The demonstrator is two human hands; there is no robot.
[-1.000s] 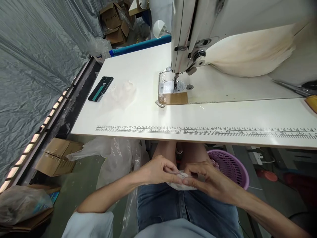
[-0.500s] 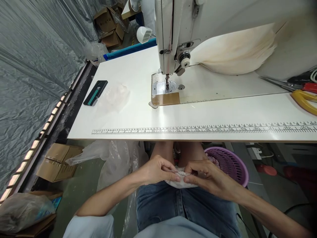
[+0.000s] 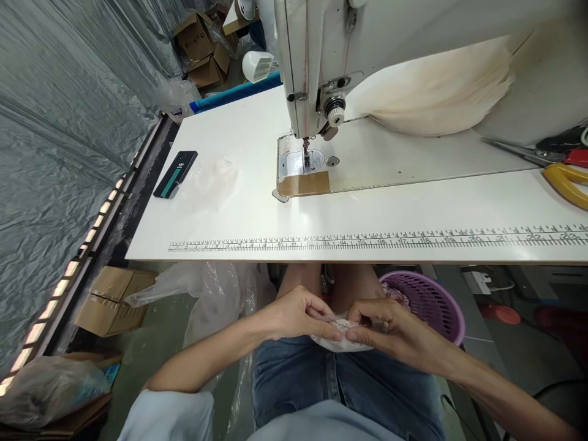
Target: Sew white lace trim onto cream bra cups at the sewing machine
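Over my lap, just below the table's front edge, a small piece of gathered white fabric (image 3: 342, 344) is held between my two hands. My left hand (image 3: 305, 315) pinches its left side with thumb and fingers. On the other side my right hand (image 3: 383, 324) grips it the same way, thumb towards me. Between the thumbs the cloth bunches into small ruffles. Beyond the table edge stands a sewing machine (image 3: 305, 79), its needle and presser foot above a metal plate, with no cloth under them.
A phone (image 3: 175, 174) and a sheer pale piece of fabric (image 3: 214, 182) lie on the white table (image 3: 248, 217). Yellow-handled scissors (image 3: 567, 184) rest at the right. Stacked cream fabric (image 3: 436, 98) sits under the machine arm. A purple basket (image 3: 452, 306) stands below right.
My hands and the fabric have shifted slightly to the right in view, still pinching it. The camera view has moved a little; the table things stay put.
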